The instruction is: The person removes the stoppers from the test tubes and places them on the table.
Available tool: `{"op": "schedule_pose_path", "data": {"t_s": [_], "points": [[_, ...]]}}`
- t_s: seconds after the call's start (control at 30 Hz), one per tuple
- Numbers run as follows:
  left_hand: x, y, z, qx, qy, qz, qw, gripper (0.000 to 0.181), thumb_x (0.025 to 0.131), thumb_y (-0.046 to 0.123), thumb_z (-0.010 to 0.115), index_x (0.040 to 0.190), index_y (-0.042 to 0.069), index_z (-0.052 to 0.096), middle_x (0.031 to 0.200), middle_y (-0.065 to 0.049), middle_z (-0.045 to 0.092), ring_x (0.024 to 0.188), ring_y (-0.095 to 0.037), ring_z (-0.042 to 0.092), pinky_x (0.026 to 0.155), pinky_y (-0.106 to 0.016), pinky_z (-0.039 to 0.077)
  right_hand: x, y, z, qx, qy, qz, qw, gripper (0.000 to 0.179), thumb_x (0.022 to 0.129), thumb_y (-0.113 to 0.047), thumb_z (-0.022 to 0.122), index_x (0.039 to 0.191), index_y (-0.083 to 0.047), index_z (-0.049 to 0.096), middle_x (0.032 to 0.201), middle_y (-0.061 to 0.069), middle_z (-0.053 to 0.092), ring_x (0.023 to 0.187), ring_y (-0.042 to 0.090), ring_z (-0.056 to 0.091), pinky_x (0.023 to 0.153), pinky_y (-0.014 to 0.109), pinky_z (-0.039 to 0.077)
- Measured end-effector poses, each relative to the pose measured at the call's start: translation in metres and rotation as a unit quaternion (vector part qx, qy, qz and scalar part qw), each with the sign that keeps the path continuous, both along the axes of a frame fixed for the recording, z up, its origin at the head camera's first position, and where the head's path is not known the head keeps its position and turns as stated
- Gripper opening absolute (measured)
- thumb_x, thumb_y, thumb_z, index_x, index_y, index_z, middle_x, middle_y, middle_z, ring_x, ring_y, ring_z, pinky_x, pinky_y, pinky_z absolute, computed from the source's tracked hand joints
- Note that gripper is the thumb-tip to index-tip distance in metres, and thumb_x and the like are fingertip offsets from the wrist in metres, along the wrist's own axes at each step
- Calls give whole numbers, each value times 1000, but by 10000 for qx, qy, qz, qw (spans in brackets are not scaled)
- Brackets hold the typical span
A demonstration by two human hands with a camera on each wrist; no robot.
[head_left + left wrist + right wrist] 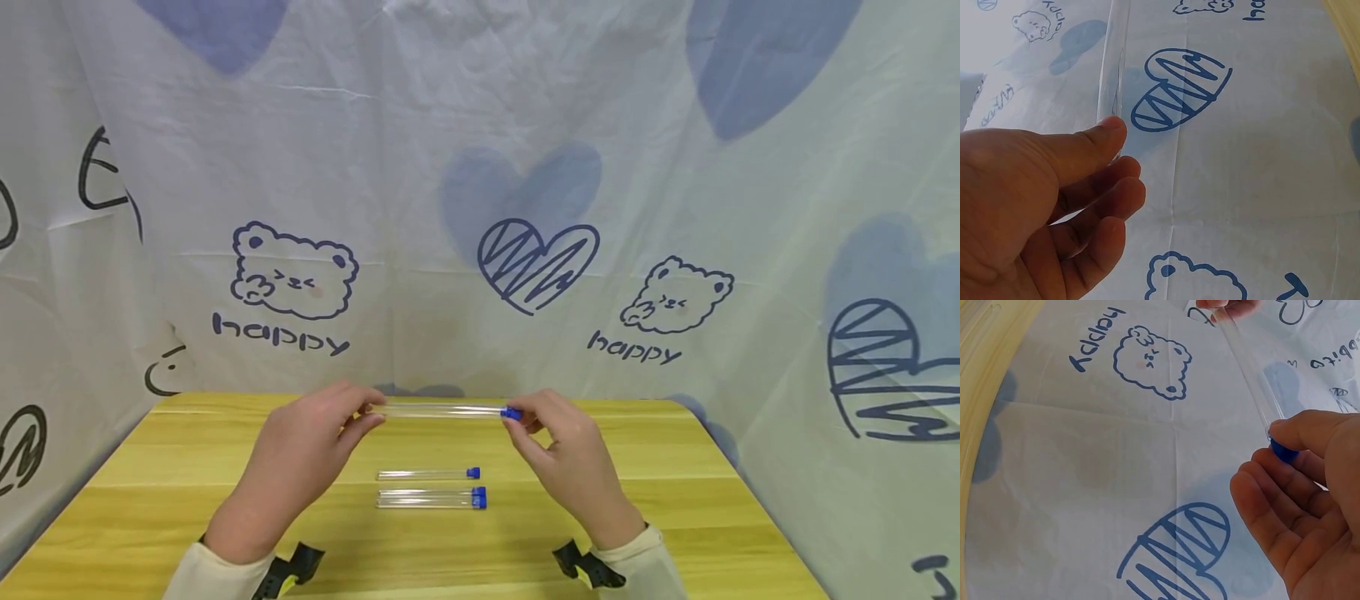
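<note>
A clear test tube [442, 411] with a blue stopper [512, 413] is held level above the table, between both hands. My left hand [311, 450] pinches its plain end between thumb and fingers; in the left wrist view the tube [1113, 69] rises from the fingertips. My right hand [566, 454] pinches the stoppered end, and the right wrist view shows the blue stopper [1284, 451] between thumb and fingers. Below, on the wood, lie more stoppered tubes: a single one [423, 475] and a pair side by side [423, 499], their blue stoppers to the right.
The yellow wood-grain table [637, 517] spreads under both hands. Behind it and at the sides hangs a pale cloth [420, 333] printed with hearts, bears and lettering. Each wrist wears a black strap [588, 568] near a light sleeve.
</note>
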State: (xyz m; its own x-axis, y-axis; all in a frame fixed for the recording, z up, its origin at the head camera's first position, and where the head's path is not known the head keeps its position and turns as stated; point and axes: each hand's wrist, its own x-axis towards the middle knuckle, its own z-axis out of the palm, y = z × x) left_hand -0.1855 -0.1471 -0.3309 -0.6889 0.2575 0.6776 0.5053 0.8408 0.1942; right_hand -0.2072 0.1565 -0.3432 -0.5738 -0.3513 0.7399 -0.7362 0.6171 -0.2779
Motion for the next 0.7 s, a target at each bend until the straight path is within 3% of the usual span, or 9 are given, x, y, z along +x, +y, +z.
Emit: {"op": "schedule_pose_path", "data": {"t_s": [0.37,0.7], "points": [[-1,-3,-1,12,110,22,9999,13,90,18,82,101,19,76,91,9,71,70,-5,63,57,-25,50,0,5,3,47,-96,168,9998,14,94,-5,76,106,-12,72,97,-5,69,85,6,64,73,26,59],[-1,-2,-1,10,10,67,10000,14,89,18,83,101,18,76,91,8,70,71,-6,62,57,-26,51,1,5,6,-353,-256,-171,9989,21,93,-3,75,114,-9,73,104,-1,72,90,8,68,78,23,59]]}}
